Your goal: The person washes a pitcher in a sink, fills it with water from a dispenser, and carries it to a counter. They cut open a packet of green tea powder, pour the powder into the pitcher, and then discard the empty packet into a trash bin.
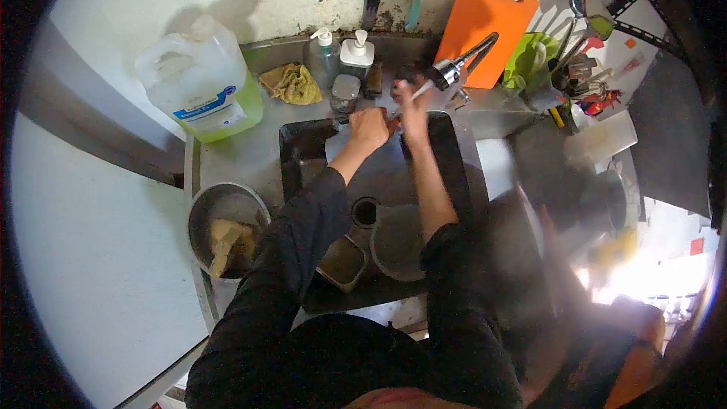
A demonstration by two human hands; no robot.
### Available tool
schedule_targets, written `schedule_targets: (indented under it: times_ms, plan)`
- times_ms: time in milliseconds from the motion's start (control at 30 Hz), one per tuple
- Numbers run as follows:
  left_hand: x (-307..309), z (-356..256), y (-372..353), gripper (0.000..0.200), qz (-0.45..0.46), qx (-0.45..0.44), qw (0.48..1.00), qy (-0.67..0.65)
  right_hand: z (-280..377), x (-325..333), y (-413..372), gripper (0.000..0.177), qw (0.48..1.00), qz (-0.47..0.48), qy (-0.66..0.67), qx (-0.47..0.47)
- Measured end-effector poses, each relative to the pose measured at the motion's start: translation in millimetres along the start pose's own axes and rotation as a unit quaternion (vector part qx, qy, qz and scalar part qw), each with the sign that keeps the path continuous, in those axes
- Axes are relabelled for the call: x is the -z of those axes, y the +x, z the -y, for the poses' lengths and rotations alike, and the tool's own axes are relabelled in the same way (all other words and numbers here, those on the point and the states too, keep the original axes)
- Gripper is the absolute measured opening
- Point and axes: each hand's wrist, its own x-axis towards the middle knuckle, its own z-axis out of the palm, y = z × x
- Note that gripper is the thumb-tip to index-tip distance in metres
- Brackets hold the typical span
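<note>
My left hand [369, 129] is closed in a fist over the back of the sink [462, 159], with a small brown piece showing beside its fingers. I cannot make out what it grips. Close beside it, my right hand [413, 117] is raised under the tap [448, 72], its blurred fingers curled near something dark. Water runs from the tap onto this hand. A pale flat surface shows beneath the hands. Lower in the sink lie a rectangular container [343, 263] and a round pan-like piece [397, 242], both partly covered by my arms.
On the left stand a jug of green liquid [204, 91] and a pot [198, 208] with pale pieces inside. A yellow cloth [291, 84] and pump bottles [357, 53] line the back. An orange cutting board [485, 26] leans behind the tap; utensils [579, 76] crowd the right. Another person [640, 326] is at lower right.
</note>
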Motion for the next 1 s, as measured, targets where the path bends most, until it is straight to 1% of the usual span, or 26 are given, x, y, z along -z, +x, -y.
schedule_targets:
  times_ms: [33, 67, 100, 133, 167, 200, 233, 267, 300, 367, 400, 433, 467, 500, 533, 600, 633, 700, 733, 767, 800, 833, 900, 933, 967, 1000]
  plan:
    - [-6.5, 9.9, 2.3, 0.031, -0.041, -0.024, 0.999, -0.018, -6.7, -13.4, -10.0, 0.035, 0.999, -0.007, -0.039, 0.036]
    - [-9.1, 18.2, 4.2, 0.032, -0.083, -0.048, 0.995, -0.034, -23.9, -14.9, -8.1, 0.035, 0.999, -0.005, -0.036, 0.035]
    - [-3.6, 20.8, 2.1, 0.032, -0.084, -0.045, 0.995, -0.032, -50.0, -17.2, -4.8, 0.040, 0.982, 0.110, -0.115, 0.106]
    - [7.2, 19.7, -5.8, 0.035, -0.068, 0.018, 0.997, -0.031, -67.3, -19.7, -2.0, 0.045, 0.941, 0.221, -0.190, 0.173]
    - [18.0, 19.0, -18.1, 0.037, -0.049, 0.082, 0.995, -0.029, -74.8, -15.1, 1.1, 0.045, 0.942, 0.222, -0.185, 0.169]
    - [28.4, 20.1, -32.7, 0.040, -0.095, 0.084, 0.987, -0.102, -79.6, -6.1, 7.2, 0.047, 0.952, 0.233, -0.200, 0.010]
    - [33.7, 20.0, -40.3, 0.040, -0.093, 0.085, 0.988, -0.094, -83.1, -5.1, 9.2, 0.050, 0.936, 0.240, -0.209, -0.148]
    - [36.7, 20.7, -44.6, 0.038, -0.121, 0.091, 0.985, -0.077, -71.9, -12.2, 5.0, 0.051, 0.926, 0.221, -0.296, -0.077]
    - [39.2, 20.5, -47.6, 0.037, -0.151, 0.100, 0.981, -0.065, -60.4, -19.6, -2.2, 0.051, 0.926, 0.226, -0.294, -0.077]
    - [41.7, 30.1, -50.0, 0.034, -0.132, 0.100, 0.985, -0.051, -28.4, -35.0, -19.9, 0.048, 0.936, 0.206, -0.258, 0.122]
    - [43.4, 34.4, -54.7, 0.032, -0.155, 0.069, 0.983, -0.072, -46.2, -36.5, -17.1, 0.046, 0.932, 0.190, -0.258, 0.168]
    - [44.9, 37.0, -63.7, 0.030, -0.175, 0.040, 0.979, -0.094, -68.5, -24.5, -18.2, 0.046, 0.933, 0.188, -0.257, 0.166]
    - [46.1, 37.2, -70.3, 0.028, -0.198, 0.012, 0.973, -0.118, -90.9, -4.7, -14.5, 0.045, 0.909, 0.180, -0.362, 0.101]
    - [48.4, 37.1, -73.5, 0.028, -0.201, 0.013, 0.972, -0.118, -100.1, 3.7, -10.3, 0.044, 0.871, 0.168, -0.460, 0.037]
    - [49.7, 36.9, -78.8, 0.027, -0.213, 0.024, 0.969, -0.122, -98.8, 0.9, -16.7, 0.044, 0.871, 0.169, -0.460, 0.036]
    - [45.0, 32.9, -85.9, 0.025, -0.224, 0.033, 0.965, -0.131, -87.3, -9.5, -34.3, 0.044, 0.925, 0.076, -0.367, -0.062]
    - [38.4, 29.0, -87.2, 0.023, -0.230, 0.028, 0.965, -0.124, -66.6, -24.5, -35.2, 0.047, 0.914, 0.093, -0.394, 0.004]
    - [35.6, 26.6, -86.6, 0.022, -0.236, 0.020, 0.964, -0.119, -25.3, -28.7, -33.1, 0.050, 0.907, 0.274, -0.297, 0.122]
    - [38.5, 29.1, -86.9, 0.021, -0.259, 0.013, 0.957, -0.127, -29.2, -27.0, -30.5, 0.050, 0.907, 0.272, -0.298, 0.120]
    - [43.9, 29.2, -90.7, 0.020, -0.279, 0.008, 0.951, -0.134, -39.4, -24.6, -28.2, 0.052, 0.913, 0.226, -0.335, 0.049]
    - [49.9, 28.1, -92.7, 0.021, -0.277, 0.036, 0.949, -0.147, -48.3, -20.9, -26.3, 0.053, 0.912, 0.178, -0.370, -0.018]
    - [51.8, 29.0, -92.0, 0.021, -0.278, 0.036, 0.949, -0.146, -59.0, -8.5, -24.8, 0.053, 0.912, 0.178, -0.369, -0.016]
    - [55.0, 33.2, -89.5, 0.022, -0.332, 0.104, 0.927, -0.140, -74.3, 17.6, -24.6, 0.049, 0.863, 0.177, -0.407, -0.239]
    - [51.7, 37.4, -86.3, 0.023, -0.331, 0.147, 0.921, -0.140, -70.2, 16.3, -29.3, 0.049, 0.865, 0.175, -0.406, -0.238]
    - [51.6, 37.3, -85.5, 0.023, -0.330, 0.147, 0.922, -0.143, -65.5, 17.3, -39.7, 0.047, 0.885, 0.168, -0.372, -0.222]
    - [50.5, 36.8, -83.8, 0.024, -0.340, 0.184, 0.908, -0.160, -60.6, 19.4, -50.2, 0.047, 0.903, 0.161, -0.339, -0.207]
